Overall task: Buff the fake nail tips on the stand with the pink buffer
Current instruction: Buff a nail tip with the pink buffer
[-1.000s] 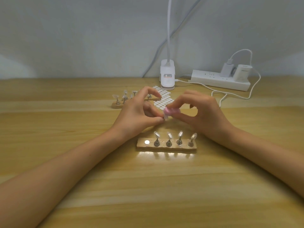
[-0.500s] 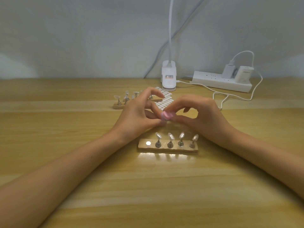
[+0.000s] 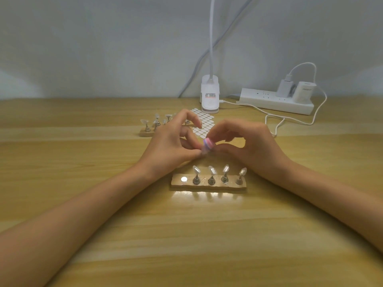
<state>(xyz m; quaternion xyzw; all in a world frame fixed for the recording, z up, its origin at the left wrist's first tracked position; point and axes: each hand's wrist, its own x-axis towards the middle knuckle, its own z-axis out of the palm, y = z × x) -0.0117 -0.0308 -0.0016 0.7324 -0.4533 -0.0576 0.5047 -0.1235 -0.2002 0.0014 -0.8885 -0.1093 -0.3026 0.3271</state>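
Observation:
A small pink buffer [image 3: 207,143] is pinched between the thumb and fingers of my right hand [image 3: 246,147]. My left hand [image 3: 173,145] pinches a nail tip holder [image 3: 204,152] right under the buffer, which touches its tip. In front of both hands lies a wooden stand [image 3: 208,184] with several fake nail tips on metal pegs [image 3: 211,175] and one bare magnet spot [image 3: 184,179] at its left end.
A second wooden stand [image 3: 147,132] with nail tips sits behind my left hand. A sheet of white adhesive tabs [image 3: 204,124] lies beyond the hands. A white clip lamp base [image 3: 209,96], a power strip [image 3: 275,101] and a white cable [image 3: 294,121] line the back.
The buffer has shifted slightly in my right hand's pinch against the nail tip. Both hands stay close together above the front stand.

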